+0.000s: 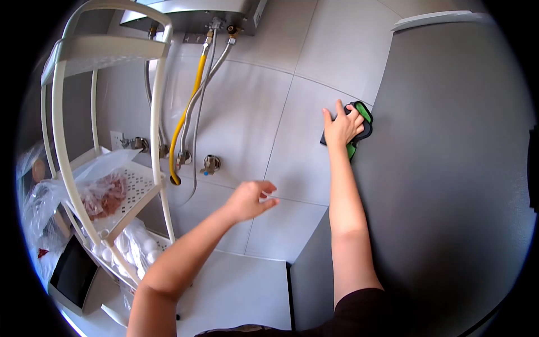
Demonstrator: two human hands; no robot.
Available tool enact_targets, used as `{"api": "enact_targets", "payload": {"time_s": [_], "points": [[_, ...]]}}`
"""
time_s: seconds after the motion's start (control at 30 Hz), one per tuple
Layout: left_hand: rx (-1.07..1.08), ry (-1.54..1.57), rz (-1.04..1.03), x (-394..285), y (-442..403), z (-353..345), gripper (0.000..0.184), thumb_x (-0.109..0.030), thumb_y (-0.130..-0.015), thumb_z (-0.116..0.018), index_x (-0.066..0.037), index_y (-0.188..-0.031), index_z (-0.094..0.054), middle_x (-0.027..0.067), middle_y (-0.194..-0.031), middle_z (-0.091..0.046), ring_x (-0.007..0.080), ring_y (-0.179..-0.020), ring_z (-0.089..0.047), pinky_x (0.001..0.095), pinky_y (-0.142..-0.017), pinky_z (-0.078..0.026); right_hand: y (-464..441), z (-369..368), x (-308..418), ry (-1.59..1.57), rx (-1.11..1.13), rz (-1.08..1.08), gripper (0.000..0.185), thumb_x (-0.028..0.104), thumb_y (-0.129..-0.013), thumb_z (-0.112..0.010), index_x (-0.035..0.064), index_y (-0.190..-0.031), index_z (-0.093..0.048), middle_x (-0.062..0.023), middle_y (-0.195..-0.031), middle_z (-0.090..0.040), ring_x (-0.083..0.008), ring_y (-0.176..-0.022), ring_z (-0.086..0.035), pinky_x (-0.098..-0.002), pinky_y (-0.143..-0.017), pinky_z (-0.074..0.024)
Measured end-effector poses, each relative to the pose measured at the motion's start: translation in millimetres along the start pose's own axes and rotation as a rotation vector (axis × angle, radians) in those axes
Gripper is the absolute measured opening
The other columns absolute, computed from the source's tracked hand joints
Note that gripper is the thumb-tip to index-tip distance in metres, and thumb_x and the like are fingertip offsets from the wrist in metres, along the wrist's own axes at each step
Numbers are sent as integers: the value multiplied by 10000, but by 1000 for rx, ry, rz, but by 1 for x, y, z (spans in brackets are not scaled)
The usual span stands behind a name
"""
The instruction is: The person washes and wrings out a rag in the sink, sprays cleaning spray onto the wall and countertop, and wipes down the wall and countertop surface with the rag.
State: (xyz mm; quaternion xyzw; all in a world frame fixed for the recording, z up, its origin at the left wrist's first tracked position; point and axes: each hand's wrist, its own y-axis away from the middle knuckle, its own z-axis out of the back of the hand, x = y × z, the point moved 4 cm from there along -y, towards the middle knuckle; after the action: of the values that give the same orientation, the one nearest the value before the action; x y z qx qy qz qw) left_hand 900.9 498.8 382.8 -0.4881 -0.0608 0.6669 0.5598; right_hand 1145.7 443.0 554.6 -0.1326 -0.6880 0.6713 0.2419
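Observation:
My right hand (pixel 342 128) is stretched far forward, its outer fingers bent over a black-and-green tool (pixel 365 111) and its thumb side spread. The tool lies against the grey tiled wall, beside the edge of a large dark grey panel (pixel 443 146); my hand covers much of it, so its kind is unclear. In front of the tiles, my left hand (pixel 250 201) hangs in the air with bent fingers and a gap between thumb and forefinger. Nothing shows in it. A wall valve (pixel 210 164) is close to its upper left.
A white shelf rack (pixel 160 112) stands on the left, holding plastic bags (pixel 112 188) and eggs (pixel 149 244). Behind it, a yellow hose (pixel 193 95) and grey hoses hang from a metal wall unit (pixel 191 12). A white surface (pixel 241 292) lies below.

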Motion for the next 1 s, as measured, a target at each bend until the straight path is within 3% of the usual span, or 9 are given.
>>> {"api": "enact_targets", "payload": {"time_s": [0.13, 0.2, 0.33, 0.43, 0.53, 0.63, 0.7, 0.77, 1.0], "points": [[114, -111, 41, 10, -1, -12, 356, -295, -821, -707, -12, -1030, -648, 158, -961, -696, 257, -849, -690, 350, -765, -547, 13, -7, 3, 14, -187, 255, 327, 253, -842, -622, 205, -1165, -646, -140, -1320, -449, -360, -1267, -330, -510, -1043, -220], [144, -107, 69, 13, -4, -13, 353, -298, -823, -703, -13, -1025, -649, 157, -958, -697, 255, -849, -691, 351, -762, -546, 8, -17, -13, -514, -35, 207, 417, 8, -819, -511, 77, -1230, -534, -185, -1346, -402, -381, -1260, -377, -505, -1076, -268], [76, -69, -9, 10, -28, -9, 311, -241, -842, -699, 14, -1014, -651, 159, -943, -695, 245, -854, -691, 332, -730, -549, -8, -18, -19, -943, -155, 50, 528, -217, -672, -341, -30, -1166, -355, -179, -1327, -337, -356, -1155, -513, -420, -1011, -440], [15, -87, -89, -5, -49, -1, 307, -236, -842, -699, 17, -1011, -652, 151, -944, -697, 242, -856, -689, 328, -730, -547, -10, -11, -21, -836, -252, -41, 304, -117, -728, -575, 0, -1000, -506, -132, -1157, -410, -312, -1021, -529, -430, -912, -463], [-55, -86, -124, -13, -55, 6, 316, -255, -832, -700, 12, -995, -655, 150, -940, -697, 252, -851, -688, 342, -742, -542, 10, -10, -23, -206, -319, 3, 187, 108, -699, -745, 131, -833, -617, -81, -1037, -479, -306, -1018, -457, -439, -862, -351], [-70, -30, -105, -9, -49, 6, 324, -278, -823, -702, 2, -979, -658, 152, -928, -697, 265, -842, -687, 356, -746, -540, 33, -10, -3, -65, -322, -41, 321, 95, -739, -712, 87, -1044, -610, -153, -1320, -412, -381, -1215, -391, -507, -1031, -304], [-48, -15, -72, -4, -40, 0, 319, -275, -823, -704, 1, -978, -660, 151, -923, -698, 265, -838, -688, 353, -739, -541, 42, -35, -4, -184, -108, -196, 616, 68, -820, -610, -70, -1348, -324, -318, -1501, -92, -494, -1395, -99, -548, -1145, -95], [2, -12, -26, 4, -32, -4, 315, -268, -821, -708, 5, -969, -660, 148, -912, -699, 260, -831, -689, 352, -731, -543, 43, -47, -4, -152, -32, -321, 720, 130, -867, -555, -93, -1428, -161, -332, -1516, 25, -489, -1408, -27, -534, -1148, -41], [10, 116, 56, 12, -5, 8, 303, -235, -840, -705, 12, -1008, -652, 139, -891, -705, 219, -781, -693, 317, -709, -549, -66, -45, -17, 48, -22, -348, 795, 477, -930, -419, -50, -1464, -157, -234, -1556, -49, -405, -1430, -73, -521, -1147, -32]]}}
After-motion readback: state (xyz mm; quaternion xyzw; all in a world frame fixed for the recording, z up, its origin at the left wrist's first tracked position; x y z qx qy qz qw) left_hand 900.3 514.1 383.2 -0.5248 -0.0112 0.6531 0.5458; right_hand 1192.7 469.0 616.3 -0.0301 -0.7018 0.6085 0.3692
